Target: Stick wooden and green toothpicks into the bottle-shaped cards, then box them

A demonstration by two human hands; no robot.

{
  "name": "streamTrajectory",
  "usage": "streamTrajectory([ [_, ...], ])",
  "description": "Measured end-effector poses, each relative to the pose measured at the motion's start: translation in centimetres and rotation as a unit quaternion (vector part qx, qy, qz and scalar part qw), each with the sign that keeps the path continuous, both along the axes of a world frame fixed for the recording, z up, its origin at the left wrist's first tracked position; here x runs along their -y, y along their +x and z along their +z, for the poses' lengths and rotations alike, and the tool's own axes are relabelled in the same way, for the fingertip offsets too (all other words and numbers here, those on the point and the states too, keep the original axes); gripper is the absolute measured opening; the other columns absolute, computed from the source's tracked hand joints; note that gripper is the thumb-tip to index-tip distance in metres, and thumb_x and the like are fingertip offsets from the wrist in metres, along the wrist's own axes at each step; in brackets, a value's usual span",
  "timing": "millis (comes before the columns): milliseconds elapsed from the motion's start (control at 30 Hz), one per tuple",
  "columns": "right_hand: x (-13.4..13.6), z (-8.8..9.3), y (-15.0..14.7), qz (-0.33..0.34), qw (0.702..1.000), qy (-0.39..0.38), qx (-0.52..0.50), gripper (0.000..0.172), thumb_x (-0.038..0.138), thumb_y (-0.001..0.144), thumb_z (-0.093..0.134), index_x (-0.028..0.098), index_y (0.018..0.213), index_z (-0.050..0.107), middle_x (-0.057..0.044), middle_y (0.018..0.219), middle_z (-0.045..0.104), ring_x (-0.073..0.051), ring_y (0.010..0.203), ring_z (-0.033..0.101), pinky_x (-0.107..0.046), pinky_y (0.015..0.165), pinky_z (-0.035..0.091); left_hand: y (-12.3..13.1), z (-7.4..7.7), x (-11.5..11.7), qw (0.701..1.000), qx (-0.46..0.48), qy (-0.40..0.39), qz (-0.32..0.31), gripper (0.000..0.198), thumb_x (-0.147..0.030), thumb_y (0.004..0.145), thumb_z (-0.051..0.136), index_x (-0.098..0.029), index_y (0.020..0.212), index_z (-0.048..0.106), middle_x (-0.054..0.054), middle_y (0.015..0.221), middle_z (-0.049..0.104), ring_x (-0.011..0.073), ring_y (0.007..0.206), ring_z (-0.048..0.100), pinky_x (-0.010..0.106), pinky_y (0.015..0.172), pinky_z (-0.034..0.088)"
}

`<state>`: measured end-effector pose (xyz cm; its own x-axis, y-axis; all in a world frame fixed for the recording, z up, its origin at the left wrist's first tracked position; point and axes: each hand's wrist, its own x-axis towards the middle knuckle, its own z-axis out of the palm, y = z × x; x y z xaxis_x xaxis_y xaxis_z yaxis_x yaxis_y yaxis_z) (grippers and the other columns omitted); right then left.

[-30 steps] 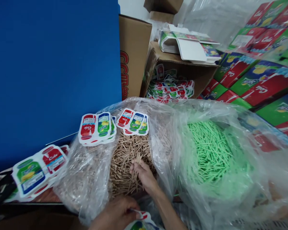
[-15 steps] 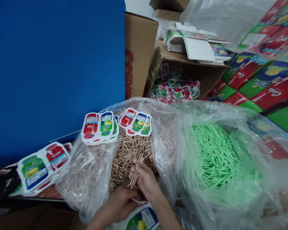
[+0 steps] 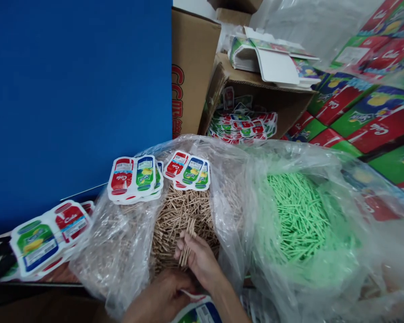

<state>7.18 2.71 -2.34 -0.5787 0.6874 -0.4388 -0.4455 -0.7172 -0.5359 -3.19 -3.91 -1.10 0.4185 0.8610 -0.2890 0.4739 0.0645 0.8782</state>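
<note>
My right hand [image 3: 199, 260] is closed round a small bunch of thin brown sticks [image 3: 187, 244], above the open clear bag. Loose brown sticks [image 3: 185, 206] of the same kind fill that bag. Below and to the left, my left hand [image 3: 164, 291] grips the edge of a printed Cola and Sprite pouch [image 3: 200, 312], partly cut off by the bottom of the view. Its fingertips are partly hidden. Two small piles of flat printed pouches, a left pile [image 3: 134, 179] and a right pile [image 3: 188, 170], lie at the bag's far rim.
More pouches [image 3: 50, 240] lie at the left. On the right, a clear bag [image 3: 262, 215] holds green sticks [image 3: 298, 215]. Behind stands a cardboard box [image 3: 289, 101] of pouches, with printed cartons [image 3: 353, 105] beside it. A blue panel [image 3: 77, 89] takes up the upper left.
The view has shifted slightly, moving most things a little left. The pouch in my left hand sits lower in view. My right hand still holds its sticks.
</note>
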Motion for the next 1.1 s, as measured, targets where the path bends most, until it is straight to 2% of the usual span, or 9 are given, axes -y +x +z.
streamTrajectory([
  [133, 0.7, -0.7, 0.0, 0.025, 0.999, 0.029, 0.028, 0.039, 0.046, 0.060, 0.079, 0.017, 0.081, 0.064, 0.003, 0.063, 0.059, -0.011, 0.056, 0.055, -0.026, 0.063, 0.041, -0.3, 0.2, -0.4, 0.998, -0.059, 0.019, 0.010, 0.022, -0.027, 0.084, 0.053, -0.020, 0.084, 0.074, 0.005, 0.083, 0.076, 0.0189, 0.078, 0.066, 0.024, 0.071, 0.046],
  [233, 0.6, -1.2, 0.7, 0.016, 0.990, 0.116, 0.075, 0.038, 0.050, 0.067, 0.072, 0.018, 0.088, 0.065, 0.004, 0.065, 0.056, -0.011, 0.058, 0.051, -0.026, 0.063, 0.039, -0.5, 0.4, -0.5, 0.997, -0.060, 0.036, 0.019, 0.019, -0.018, 0.082, 0.054, -0.020, 0.082, 0.073, 0.004, 0.083, 0.075, 0.0178, 0.078, 0.065, 0.023, 0.072, 0.045],
  [367, -0.4, -0.8, 3.1, 0.040, 0.919, 0.334, 0.206, 0.031, 0.048, 0.088, 0.049, 0.022, 0.099, 0.063, 0.002, 0.073, 0.054, -0.013, 0.067, 0.049, -0.027, 0.067, 0.039, -1.3, 0.7, 0.1, 0.996, -0.034, 0.024, 0.077, 0.025, -0.025, 0.085, 0.052, -0.018, 0.071, 0.071, 0.001, 0.066, 0.068, 0.0133, 0.062, 0.059, 0.019, 0.059, 0.045],
  [433, -0.8, -0.5, 4.2, 0.050, 0.889, 0.383, 0.246, 0.028, 0.043, 0.092, 0.044, 0.024, 0.103, 0.061, 0.001, 0.076, 0.054, -0.014, 0.069, 0.049, -0.028, 0.070, 0.039, -2.0, 0.9, 0.6, 0.989, 0.005, -0.019, 0.148, 0.031, -0.036, 0.086, 0.050, -0.018, 0.072, 0.071, 0.000, 0.063, 0.066, 0.0107, 0.049, 0.054, 0.016, 0.044, 0.042],
  [533, -1.1, -0.5, 5.3, 0.051, 0.861, 0.423, 0.276, 0.027, 0.038, 0.094, 0.039, 0.024, 0.107, 0.057, 0.000, 0.076, 0.054, -0.016, 0.071, 0.052, -0.029, 0.072, 0.041, -3.0, 1.0, 1.2, 0.941, 0.069, -0.076, 0.323, 0.032, -0.047, 0.078, 0.058, -0.018, 0.074, 0.070, 0.000, 0.063, 0.067, 0.0110, 0.041, 0.054, 0.016, 0.032, 0.038],
  [600, -1.1, -0.7, 5.5, 0.050, 0.850, 0.441, 0.284, 0.027, 0.036, 0.095, 0.036, 0.023, 0.108, 0.055, -0.001, 0.077, 0.055, -0.017, 0.074, 0.054, -0.029, 0.073, 0.042, -3.4, 1.1, 1.3, 0.897, 0.113, -0.090, 0.419, 0.031, -0.048, 0.070, 0.067, -0.018, 0.069, 0.069, 0.000, 0.058, 0.068, 0.0149, 0.044, 0.060, 0.019, 0.037, 0.045],
  [733, -0.6, -1.1, 5.6, 0.048, 0.822, 0.480, 0.301, 0.027, 0.031, 0.095, 0.034, 0.023, 0.111, 0.055, -0.002, 0.078, 0.056, -0.017, 0.073, 0.054, -0.029, 0.071, 0.042, -3.5, 1.5, 0.8, 0.833, 0.183, -0.109, 0.511, 0.028, -0.042, 0.060, 0.078, -0.017, 0.065, 0.067, -0.002, 0.046, 0.065, 0.0183, 0.040, 0.061, 0.024, 0.041, 0.051],
  [900, -0.2, -1.1, 5.9, 0.043, 0.806, 0.500, 0.313, 0.028, 0.029, 0.096, 0.032, 0.023, 0.113, 0.053, -0.002, 0.076, 0.056, -0.017, 0.071, 0.054, -0.029, 0.071, 0.043, -3.0, 1.5, 0.3, 0.807, 0.212, -0.095, 0.544, 0.030, -0.041, 0.054, 0.082, -0.017, 0.065, 0.066, -0.003, 0.044, 0.065, 0.0176, 0.037, 0.060, 0.024, 0.041, 0.052],
  [1100, -0.2, -1.2, 6.0, 0.032, 0.801, 0.511, 0.311, 0.029, 0.030, 0.096, 0.032, 0.022, 0.115, 0.052, -0.004, 0.083, 0.061, -0.017, 0.076, 0.058, -0.028, 0.072, 0.045, -3.3, 0.8, 0.4, 0.826, 0.187, -0.088, 0.525, 0.035, -0.047, 0.056, 0.079, -0.015, 0.062, 0.065, -0.002, 0.045, 0.066, 0.0182, 0.039, 0.061, 0.024, 0.041, 0.051],
])
